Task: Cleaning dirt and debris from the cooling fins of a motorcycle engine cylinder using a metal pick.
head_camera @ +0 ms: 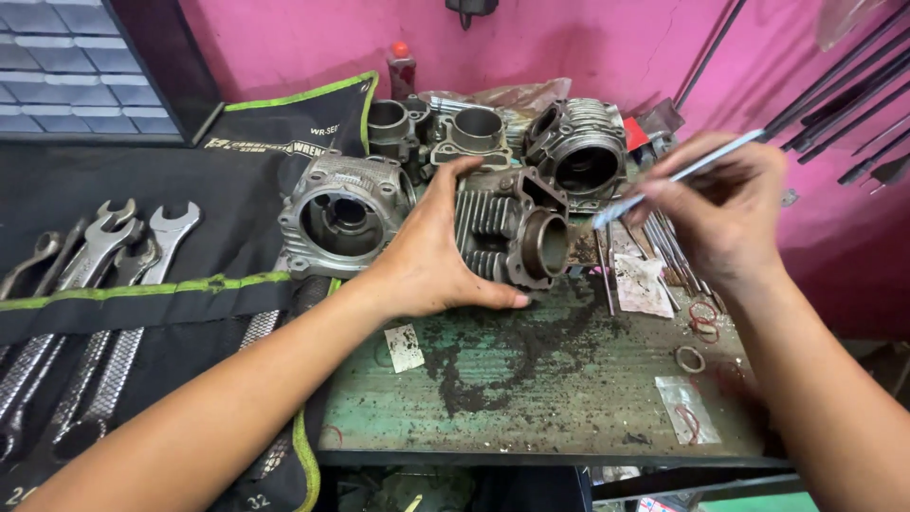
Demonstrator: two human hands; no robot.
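My left hand [428, 256] grips a dark finned engine cylinder [512, 232] that lies on its side on the worn green workbench [531, 379], its round bore facing right. My right hand [725, 209] holds a thin silvery rod-like tool [682, 173] like a pen, its tip pointing at the cylinder's open bore, just right of it. Whether the tip touches the metal I cannot tell.
A silver cylinder head [343, 216] stands left of the held part; other engine cylinders [580, 147] sit behind. A black tool roll with several wrenches [104, 256] covers the left. Thin rods, small rings [690, 358] and plastic bags lie at right. Long rods lean on the pink wall.
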